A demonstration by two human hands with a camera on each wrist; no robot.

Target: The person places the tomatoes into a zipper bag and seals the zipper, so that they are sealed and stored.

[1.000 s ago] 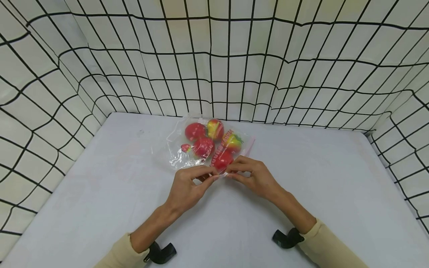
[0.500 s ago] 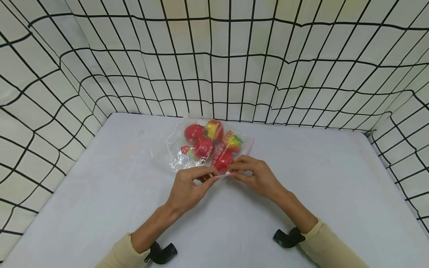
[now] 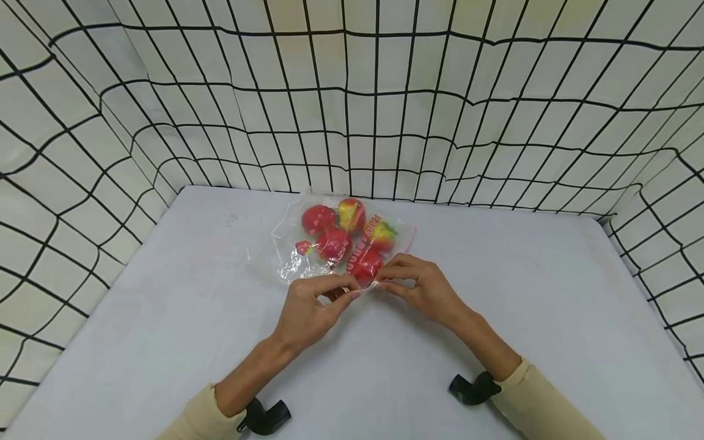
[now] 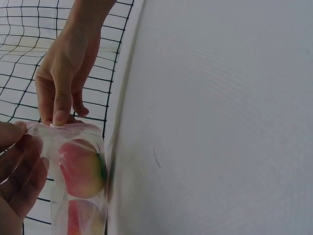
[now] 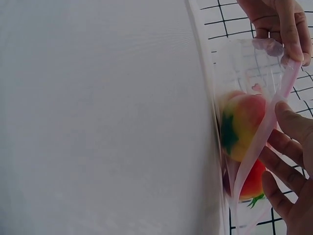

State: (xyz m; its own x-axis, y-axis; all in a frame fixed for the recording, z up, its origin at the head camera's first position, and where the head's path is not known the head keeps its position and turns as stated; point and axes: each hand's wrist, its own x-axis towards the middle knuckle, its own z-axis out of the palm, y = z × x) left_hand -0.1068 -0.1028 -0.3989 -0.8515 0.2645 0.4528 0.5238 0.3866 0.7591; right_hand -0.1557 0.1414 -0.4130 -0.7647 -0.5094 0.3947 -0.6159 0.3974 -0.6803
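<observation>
A clear zip bag (image 3: 291,238) with red lettering lies on the table, holding several red and yellow toy fruits (image 3: 332,244). My left hand (image 3: 309,308) pinches the near corner of its zip edge between thumb and fingers. Just to the right, my right hand (image 3: 426,292) pinches a small white slider (image 3: 375,285) on that edge. The left wrist view shows the slider (image 4: 56,125) under the right thumb. In the right wrist view the pink zip strip (image 5: 258,142) runs between both hands, with the right thumb against it and the other right fingers spread behind the bag.
White cloth covers the table (image 3: 363,366). A black wire grid (image 3: 374,110) encloses its back and both sides. Black curved pieces (image 3: 266,417) sit at both sleeve cuffs.
My right hand and the white slider have shifted slightly right, away from my left hand, so a little more zip edge shows between them. The bag has shifted very slightly.
</observation>
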